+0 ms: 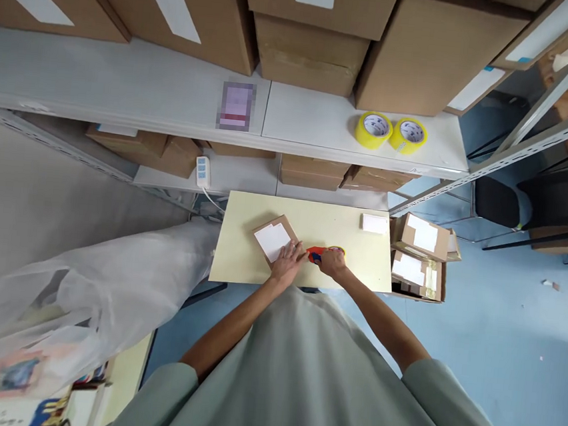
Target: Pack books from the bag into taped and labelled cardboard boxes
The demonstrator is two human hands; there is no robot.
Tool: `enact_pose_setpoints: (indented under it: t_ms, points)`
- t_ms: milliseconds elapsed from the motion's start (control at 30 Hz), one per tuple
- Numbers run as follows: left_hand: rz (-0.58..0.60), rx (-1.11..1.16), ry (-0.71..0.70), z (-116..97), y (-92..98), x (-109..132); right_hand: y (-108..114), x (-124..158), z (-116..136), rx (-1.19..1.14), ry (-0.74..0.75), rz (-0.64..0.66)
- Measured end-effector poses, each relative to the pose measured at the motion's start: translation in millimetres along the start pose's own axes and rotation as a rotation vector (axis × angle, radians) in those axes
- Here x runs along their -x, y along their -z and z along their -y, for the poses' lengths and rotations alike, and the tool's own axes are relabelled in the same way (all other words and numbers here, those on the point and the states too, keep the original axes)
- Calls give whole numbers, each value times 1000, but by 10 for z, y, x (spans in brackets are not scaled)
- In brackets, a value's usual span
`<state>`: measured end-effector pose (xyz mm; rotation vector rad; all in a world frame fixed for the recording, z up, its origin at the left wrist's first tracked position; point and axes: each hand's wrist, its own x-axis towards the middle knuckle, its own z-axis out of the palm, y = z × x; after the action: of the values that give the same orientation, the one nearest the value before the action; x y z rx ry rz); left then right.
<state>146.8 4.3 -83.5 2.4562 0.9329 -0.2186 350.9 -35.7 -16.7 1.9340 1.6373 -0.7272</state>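
On the small cream table point(356, 247) lies a flat cardboard box point(261, 229), turned at an angle, with a white label point(272, 240) on its top. My left hand point(288, 261) rests on the box's right side, fingers spread and reaching past its edge. Just to the right, my right hand point(333, 263) is closed round a red and blue tape dispenser point(315, 252) with a yellow roll partly showing behind the fingers. The dispenser's front end is close to my left fingertips; whether they touch, I cannot tell.
A stack of white labels point(374, 224) lies at the table's back right. Two yellow tape rolls point(374, 130) stand on the shelf point(176, 82) ahead, below large cartons. Labelled boxes point(420, 234) are piled right of the table. A big plastic bag point(147, 273) bulges at left.
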Motion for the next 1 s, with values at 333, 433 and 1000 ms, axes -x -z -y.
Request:
enact_pose_setpoints:
  t_ms: [333,433,1000]
  points:
    - [13,32,-53,242,120,-42,139,-185,500,16,-99,8]
    - [19,-8,-77,286,151,-52,192,-175,554,6,-153,10]
    - [54,-28,-172,392,246,149,415,-286,970,-59,-95,-50]
